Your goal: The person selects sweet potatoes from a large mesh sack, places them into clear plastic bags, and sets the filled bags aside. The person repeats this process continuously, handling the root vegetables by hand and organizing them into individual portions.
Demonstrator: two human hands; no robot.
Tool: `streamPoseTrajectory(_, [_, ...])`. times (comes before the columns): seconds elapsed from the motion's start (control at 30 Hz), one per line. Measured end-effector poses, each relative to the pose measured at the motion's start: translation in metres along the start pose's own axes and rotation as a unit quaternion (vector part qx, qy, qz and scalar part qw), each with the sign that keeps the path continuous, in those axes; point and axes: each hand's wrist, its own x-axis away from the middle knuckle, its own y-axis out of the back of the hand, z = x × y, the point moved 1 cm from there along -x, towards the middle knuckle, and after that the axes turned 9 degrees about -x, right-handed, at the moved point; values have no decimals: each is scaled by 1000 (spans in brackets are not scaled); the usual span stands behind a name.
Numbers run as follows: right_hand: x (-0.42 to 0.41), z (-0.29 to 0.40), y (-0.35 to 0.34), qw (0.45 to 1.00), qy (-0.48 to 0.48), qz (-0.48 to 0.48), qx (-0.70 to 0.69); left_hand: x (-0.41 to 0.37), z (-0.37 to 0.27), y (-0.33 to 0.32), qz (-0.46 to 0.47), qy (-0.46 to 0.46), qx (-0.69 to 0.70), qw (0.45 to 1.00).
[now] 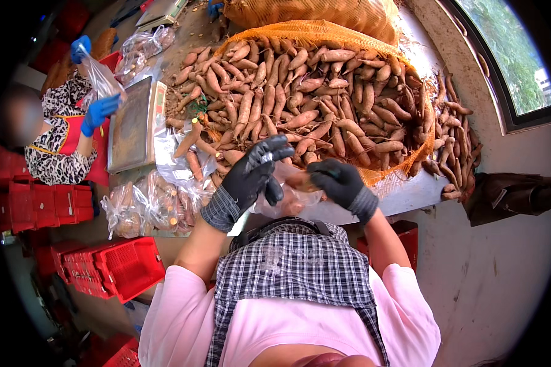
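Observation:
Both my hands wear black gloves with grey knit cuffs. My left hand (259,169) is at the left side of the mouth of a clear plastic bag (282,204), its fingers and thumb spread along the film. In my right hand (337,181) is a sweet potato (300,180), held at the bag's mouth. More sweet potatoes show through the film below. Just beyond my hands, a large heap of sweet potatoes (298,98) spills from an opened orange mesh sack (321,28). Where the left fingers grip the film is hard to make out.
Filled, tied bags (142,202) lie left of my hands, near a platform scale (133,124). A person in blue gloves (101,112) handles a clear bag at the left. Red crates (128,266) stand below the table. More sweet potatoes (457,142) lie by the window wall.

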Motion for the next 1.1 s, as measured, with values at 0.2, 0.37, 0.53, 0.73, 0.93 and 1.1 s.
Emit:
streamPoseTrajectory(0.2, [-7, -56, -34, 992, 15, 112, 60, 31, -19, -16, 11, 73, 29, 997])
streamPoseTrajectory(0.37, [22, -80, -13, 812, -133, 352, 447, 60, -13, 10, -70, 49, 13, 996])
streamPoseTrajectory(0.53, [-1, -60, 49, 969, -236, -36, 58, 65, -3, 27, -90, 70, 23, 993])
streamPoseTrajectory(0.73, [-61, -127, 72, 819, -178, -220, 499, 36, 6, 0, 10, 109, 25, 994])
streamPoseTrajectory(0.93, [-53, -112, 106, 927, -131, -173, 305, 28, 7, 4, 32, 92, 6, 995])
streamPoseTrajectory(1.1, [-78, -84, 85, 885, 139, -118, 429, 17, 5, 3, 9, 102, 77, 992])
